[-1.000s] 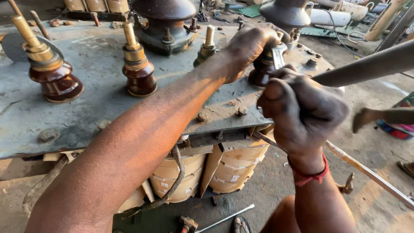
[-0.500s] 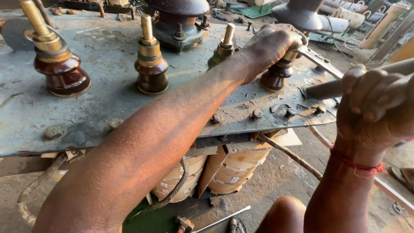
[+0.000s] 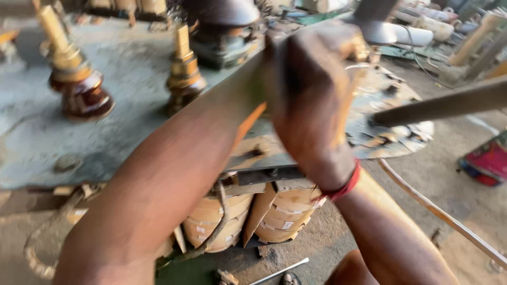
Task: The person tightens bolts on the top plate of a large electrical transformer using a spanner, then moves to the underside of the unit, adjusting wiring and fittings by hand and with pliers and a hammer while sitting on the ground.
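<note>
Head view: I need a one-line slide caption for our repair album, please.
Right hand raised in a blurred fist over a grey metal cover plate fitted with brown insulators; the left forearm reaches across it.

Your right hand, blurred by motion, hides your left hand completely; the dark rod runs off the right edge.

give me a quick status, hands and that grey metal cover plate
Right hand fisted, blurred, contents unclear. Left hand hidden behind it. Grey metal cover plate carries brown ceramic insulators with brass studs. Long metal bar crosses at right.
</note>
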